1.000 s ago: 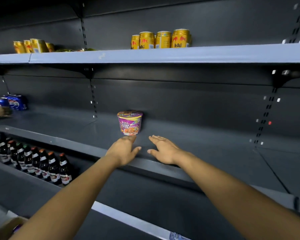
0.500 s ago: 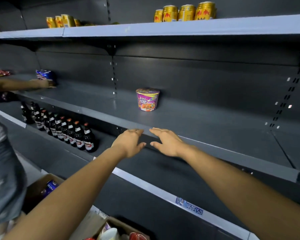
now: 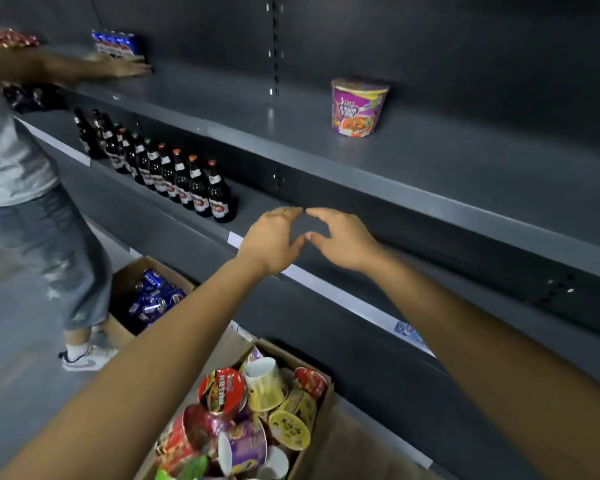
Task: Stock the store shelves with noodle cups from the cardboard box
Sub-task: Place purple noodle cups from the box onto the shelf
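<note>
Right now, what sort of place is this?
Most likely a shop aisle being restocked: long grey metal shelves, a row of dark glass bottles, and an open cardboard box of noodle cups.

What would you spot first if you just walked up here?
A lone purple noodle cup stands upright on the grey shelf, upper right. In the middle, the left hand and right hand hover empty. At the bottom sits a cardboard box heaped with colourful cups.
</note>
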Motion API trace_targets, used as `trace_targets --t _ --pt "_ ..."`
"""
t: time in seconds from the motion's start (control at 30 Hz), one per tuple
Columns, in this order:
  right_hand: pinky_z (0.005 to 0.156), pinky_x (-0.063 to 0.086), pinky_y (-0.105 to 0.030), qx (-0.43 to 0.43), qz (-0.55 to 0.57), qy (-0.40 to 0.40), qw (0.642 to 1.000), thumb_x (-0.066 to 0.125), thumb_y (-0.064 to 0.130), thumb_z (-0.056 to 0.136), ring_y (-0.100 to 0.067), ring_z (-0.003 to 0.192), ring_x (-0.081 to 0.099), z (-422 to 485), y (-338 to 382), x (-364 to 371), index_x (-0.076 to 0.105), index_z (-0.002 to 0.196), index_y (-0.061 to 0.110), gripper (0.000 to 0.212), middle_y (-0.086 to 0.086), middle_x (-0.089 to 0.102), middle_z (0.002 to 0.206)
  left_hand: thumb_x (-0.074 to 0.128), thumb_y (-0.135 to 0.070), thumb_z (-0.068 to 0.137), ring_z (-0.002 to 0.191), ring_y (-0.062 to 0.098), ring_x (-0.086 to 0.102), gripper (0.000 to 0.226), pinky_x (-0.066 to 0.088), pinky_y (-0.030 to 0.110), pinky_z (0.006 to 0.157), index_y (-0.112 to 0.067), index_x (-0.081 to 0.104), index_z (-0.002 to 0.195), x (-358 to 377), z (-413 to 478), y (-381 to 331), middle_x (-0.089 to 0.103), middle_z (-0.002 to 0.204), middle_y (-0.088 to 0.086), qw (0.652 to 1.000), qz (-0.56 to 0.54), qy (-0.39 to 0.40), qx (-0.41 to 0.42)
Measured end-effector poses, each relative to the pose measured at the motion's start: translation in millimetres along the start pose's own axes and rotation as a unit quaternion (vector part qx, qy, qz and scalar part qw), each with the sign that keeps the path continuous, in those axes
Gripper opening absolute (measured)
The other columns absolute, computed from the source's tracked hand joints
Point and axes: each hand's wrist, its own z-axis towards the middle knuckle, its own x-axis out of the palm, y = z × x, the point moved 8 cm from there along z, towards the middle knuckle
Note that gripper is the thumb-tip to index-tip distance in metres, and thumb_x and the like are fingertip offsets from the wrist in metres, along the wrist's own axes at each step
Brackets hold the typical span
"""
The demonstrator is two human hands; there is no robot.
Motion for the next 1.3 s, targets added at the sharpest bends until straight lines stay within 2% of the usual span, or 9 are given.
trace_targets --t 0.13,0.3,0.4,0.57,0.67,0.87,1.0,1.17,1.3 --pt "0.105 0.03 -0.021 0.006 0.045 -0.022 0.999 0.058 0.027 0.093 -0.016 0.132 0.043 3 1 18 0.044 0.141 0.017 0.051 0.0 0.047 0.144 0.056 -0.03 0.092 0.133 0.025 0.04 0.057 0.033 0.032 0.106 -0.008 0.039 0.142 -1 -8 22 0.045 0.144 0.009 0.998 -0.033 -0.046 -0.007" --pt "0.105 0.032 -0.022 0.043 0.075 0.021 0.996 0.056 0.025 0.094 -0.015 0.133 0.041 6 -26 78 0.041 0.142 0.019 0.051 0.002 0.044 0.145 0.06 -0.027 0.091 0.13 0.022 0.044 0.061 0.033 0.032 0.105 -0.009 0.037 0.144 41 -18 63 0.043 0.146 0.007 0.997 -0.057 -0.031 -0.037" --pt "0.098 0.026 -0.014 0.068 0.087 0.05 0.993 0.057 0.022 0.094 -0.016 0.133 0.04 2 -53 127 0.041 0.142 0.016 0.051 0.0 0.045 0.145 0.063 -0.026 0.089 0.13 0.024 0.044 0.064 0.035 0.035 0.106 -0.01 0.036 0.144 88 -29 93 0.042 0.146 0.01 0.997 -0.062 0.007 -0.054" --pt "0.102 0.026 -0.015 0.121 0.113 0.111 0.98 0.059 0.015 0.092 -0.015 0.135 0.037 -21 -99 220 0.042 0.142 0.014 0.052 -0.001 0.041 0.147 0.063 -0.028 0.089 0.138 0.024 0.033 0.066 0.033 0.035 0.108 -0.015 0.033 0.146 171 -63 152 0.03 0.153 0.009 0.992 -0.045 0.063 -0.104" --pt "0.108 0.032 -0.024 0.145 0.109 0.131 0.975 0.062 0.015 0.089 -0.016 0.132 0.042 -36 -122 275 0.046 0.139 0.015 0.051 0.0 0.045 0.144 0.062 -0.029 0.089 0.139 0.024 0.031 0.065 0.034 0.036 0.107 -0.017 0.034 0.146 215 -89 188 0.028 0.154 0.007 0.983 -0.047 0.089 -0.154" --pt "0.097 0.042 -0.026 0.188 0.117 0.199 0.955 0.061 0.013 0.088 -0.016 0.121 0.052 -66 -147 372 0.051 0.134 0.02 0.048 0.002 0.056 0.131 0.063 -0.026 0.088 0.137 0.034 0.034 0.07 0.038 0.041 0.104 -0.022 0.028 0.148 291 -145 239 0.024 0.155 0.012 0.958 -0.046 0.17 -0.225" --pt "0.088 0.035 -0.02 0.223 0.137 0.249 0.932 0.057 0.015 0.091 -0.018 0.121 0.049 -88 -158 428 0.049 0.135 0.019 0.045 0.0 0.055 0.131 0.063 -0.028 0.088 0.134 0.036 0.036 0.066 0.038 0.043 0.105 -0.016 0.033 0.146 328 -179 264 0.029 0.152 0.012 0.944 -0.048 0.191 -0.263" --pt "0.1 0.042 -0.03 0.295 0.161 0.284 0.898 0.057 0.02 0.092 -0.021 0.126 0.047 -122 -184 497 0.045 0.138 0.015 0.049 -0.003 0.051 0.137 0.058 -0.031 0.091 0.128 0.031 0.042 0.063 0.041 0.039 0.101 -0.016 0.032 0.146 388 -227 278 0.04 0.145 0.01 0.927 -0.059 0.258 -0.267" --pt "0.105 0.041 -0.038 0.342 0.184 0.298 0.872 0.061 0.02 0.09 -0.022 0.129 0.047 -146 -206 545 0.046 0.137 0.013 0.05 -0.005 0.051 0.138 0.058 -0.035 0.091 0.134 0.029 0.034 0.069 0.038 0.039 0.105 -0.017 0.024 0.148 439 -260 290 0.029 0.15 0.009 0.897 -0.041 0.347 -0.27"
